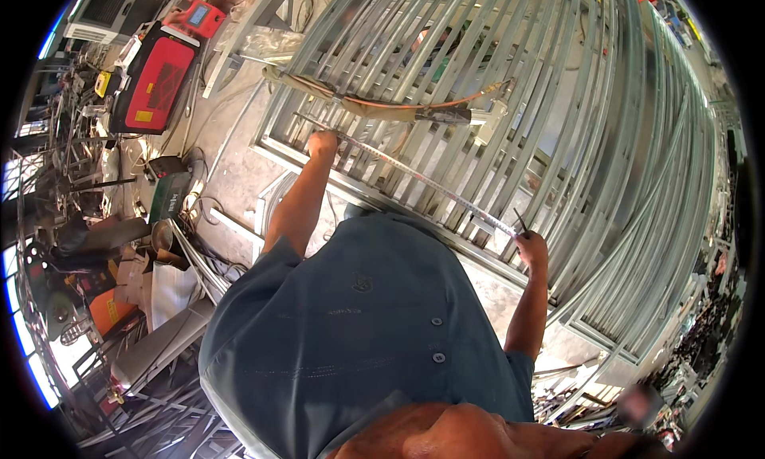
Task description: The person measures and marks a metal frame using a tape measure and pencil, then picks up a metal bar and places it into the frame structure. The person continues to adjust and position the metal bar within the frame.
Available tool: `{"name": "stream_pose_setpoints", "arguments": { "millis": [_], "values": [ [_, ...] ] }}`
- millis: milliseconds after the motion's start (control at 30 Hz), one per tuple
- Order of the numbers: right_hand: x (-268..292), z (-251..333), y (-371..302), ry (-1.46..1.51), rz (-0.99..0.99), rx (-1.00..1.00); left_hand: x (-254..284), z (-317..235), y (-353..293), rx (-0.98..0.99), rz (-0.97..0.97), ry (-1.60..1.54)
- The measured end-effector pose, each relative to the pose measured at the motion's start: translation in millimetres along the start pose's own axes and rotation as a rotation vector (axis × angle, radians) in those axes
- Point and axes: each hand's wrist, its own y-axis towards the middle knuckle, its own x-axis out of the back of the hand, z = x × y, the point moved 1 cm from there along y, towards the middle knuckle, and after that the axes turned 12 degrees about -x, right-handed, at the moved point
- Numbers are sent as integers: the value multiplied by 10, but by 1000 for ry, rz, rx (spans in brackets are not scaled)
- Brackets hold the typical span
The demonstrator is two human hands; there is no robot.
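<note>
A tape measure's pale blade runs taut and slanting across a framework of parallel grey metal bars. My left hand is closed around the blade near its far-left end, above the frame's near-left edge. Lower down at the right, my right hand grips the other end, with a thin dark stick poking up from its fingers. Whether the stick is a pencil or a metal tool is too small to tell. Across the bars beyond the blade lies a wrapped torch-like handle with an orange cable.
A red and black machine stands on the floor at the left, a smaller red device with a screen beyond it. Long metal bars are stacked at the right. Cardboard, a green case and scrap clutter the lower left.
</note>
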Motion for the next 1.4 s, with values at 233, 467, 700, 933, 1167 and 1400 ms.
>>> {"name": "stream_pose_setpoints", "arguments": {
  "millis": [233, 467, 700, 933, 1167, 1400],
  "values": [
    [-39, -409, -166, 10, 26, -235, 267, -206, 193, -36, 104, 418],
    [-43, -130, -111, -153, -72, -259, 54, 284, 603, -112, 143, 455],
    [111, 180, -236, -200, 9, -359, 84, 646, 825, 288, -41, -133],
    [127, 381, -274, -271, -61, -469, 218, 248, 503, 348, -142, -360],
    [48, 460, -183, -301, -161, -508, 277, 222, 432, 367, -145, -515],
    [-17, 631, -222, -340, -148, -459, 273, 185, 373, 383, -157, -642]
  ]
}}
